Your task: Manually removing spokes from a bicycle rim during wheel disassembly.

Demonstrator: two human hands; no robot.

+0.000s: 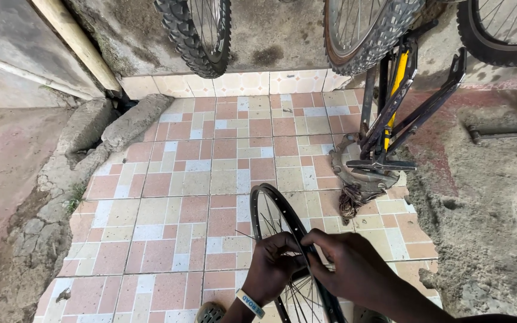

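You look down on a tiled floor (210, 173) of pink and cream squares, edged by cracked concrete (61, 197), with a stained wall (270, 36) ahead in daylight.

The wheel rim (282, 227) runs off the bottom edge, and both hands cover part of its spokes.

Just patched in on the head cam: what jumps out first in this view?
Low in the middle, the left hand and right hand grip a bare black bicycle rim standing upright over the pink and cream tiled floor. Behind to the right stands an upturned black and yellow bicycle frame.
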